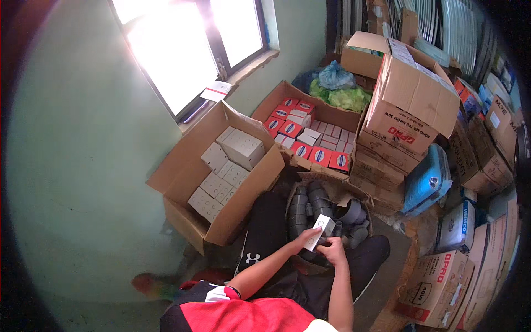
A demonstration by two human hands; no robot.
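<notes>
My left hand (pixel 306 239) is closed around one end of a small white electrical box (pixel 326 223) with round knockout marks on its face. The box is tilted above my lap. Right beside its lower end, my right hand (pixel 333 252) has its fingers curled together; whatever they pinch, if anything, is hidden. Under both hands, between my legs, stands an open carton (pixel 366 200) of dark grey pipe fittings (pixel 319 200). To the left, a larger open cardboard box (pixel 185 180) holds several similar white boxes (pixel 241 148), some stacked higher at its back.
Beyond the fittings, a low carton (pixel 268 106) holds red-and-white packets (pixel 319 155) and small white ones. Tall stacked cartons (pixel 399 124) rise at the right, beside a blue package (pixel 428 181). More cartons (pixel 437 285) line the right side. A window (pixel 182 55) opens in the green wall.
</notes>
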